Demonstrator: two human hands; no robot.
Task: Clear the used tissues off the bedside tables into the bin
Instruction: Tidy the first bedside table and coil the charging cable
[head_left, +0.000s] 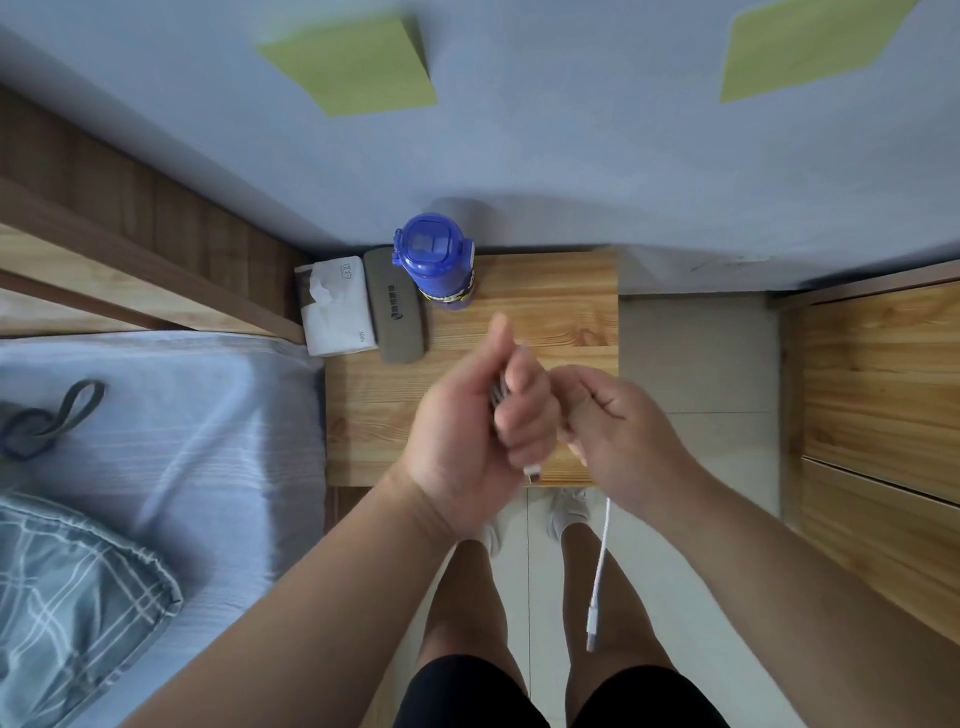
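White cable (602, 545) is dangling from the pinching right grip (618, 431), the left grip (478, 415) gripping a dark bundle (496, 400). Swinging, the cable may be snagging the counter (561, 301) edge. No used tissue is showing there, and the bin is out of view.

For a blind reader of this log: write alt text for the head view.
Two hands handle a white cable above a wooden bedside table: the left hand grips what looks like its coiled part, the right hand holds the rest, plug end dangling. At its back sit a blue bottle, a grey case and a tissue pack.
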